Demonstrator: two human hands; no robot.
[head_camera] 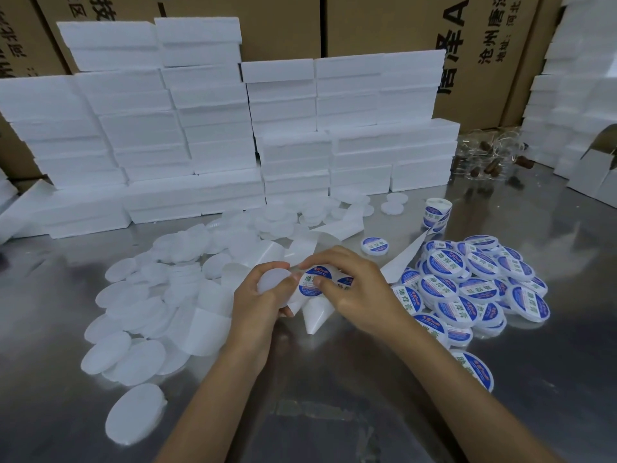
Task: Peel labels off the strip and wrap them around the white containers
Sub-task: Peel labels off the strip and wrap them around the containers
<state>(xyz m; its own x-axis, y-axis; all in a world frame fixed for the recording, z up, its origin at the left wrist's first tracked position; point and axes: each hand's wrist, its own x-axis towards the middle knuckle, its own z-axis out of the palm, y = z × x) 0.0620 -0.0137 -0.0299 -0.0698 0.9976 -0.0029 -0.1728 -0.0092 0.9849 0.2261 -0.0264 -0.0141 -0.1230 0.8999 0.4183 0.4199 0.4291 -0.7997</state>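
My left hand [257, 305] grips a plain white round container [272, 279] at the table's middle. Right beside it, my right hand [354, 289] pinches a round blue-and-white label [312, 283] on the white backing strip [317, 312], thumb and fingertips on the label's edge. The label sits close against the container. The strip curls away behind the hands toward a small label roll [436, 212]. Several unlabelled white containers [133, 315] lie scattered on the left. A heap of labelled containers [474, 285] lies on the right.
Stacks of white foam boxes [233, 128] line the back of the steel table [317, 396], with brown cartons [384, 25] behind. Clear glass jars [487, 155] stand at the back right. One labelled container [375, 245] lies alone behind my right hand.
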